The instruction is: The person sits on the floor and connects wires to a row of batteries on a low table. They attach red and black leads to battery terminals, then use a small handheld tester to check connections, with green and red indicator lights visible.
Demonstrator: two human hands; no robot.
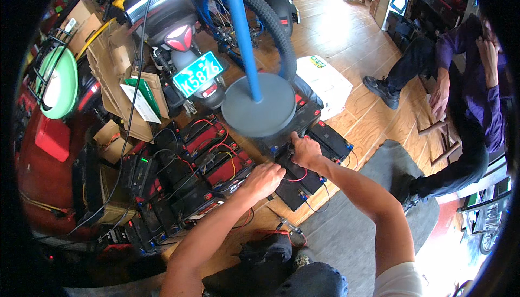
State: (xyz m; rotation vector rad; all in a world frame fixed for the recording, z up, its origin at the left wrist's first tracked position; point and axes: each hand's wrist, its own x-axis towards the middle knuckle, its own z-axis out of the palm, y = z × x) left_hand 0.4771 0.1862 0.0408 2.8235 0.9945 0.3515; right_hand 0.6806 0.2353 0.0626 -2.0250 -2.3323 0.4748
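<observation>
Head view: wood-patterned floor [368,48] widest. Seated person [471,129] in purple and dark trousers at right, grey mat [346,216] below. Round grey base [233,107] with blue post [244,37] stands just beyond my reach-in. Black batteries [187,205] crowd leftward, wired in red and yellow; one black battery [292,193] sits just below my hands. My right grip [307,152] is curled beside the base; my left grip [262,180] is bunched, fingertips inward (can't tell whether either pinches anything). Smallest: pink wire [297,180] near both.
</observation>
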